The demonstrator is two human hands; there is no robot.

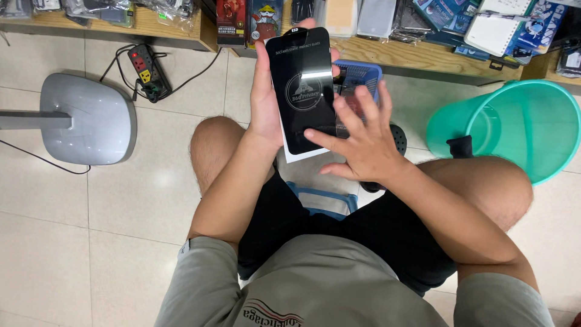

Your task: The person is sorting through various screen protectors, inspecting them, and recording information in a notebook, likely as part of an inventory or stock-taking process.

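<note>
My left hand (264, 100) grips a black phone-shaped screen protector (301, 85) on a white backing card, held upright in front of me above my knees. My right hand (357, 142) has its fingers spread and its fingertips rest on the protector's lower right edge, where a thin clear film (348, 100) seems to lift off. Part of the white card (302, 156) shows below the black glass.
A blue plastic basket (363, 72) sits on the floor behind my hands. A teal bucket (514, 130) stands at the right. A grey stand base (85, 118) and a power strip (145, 69) lie at the left. Wooden shelves with packaged goods (417, 54) run along the back.
</note>
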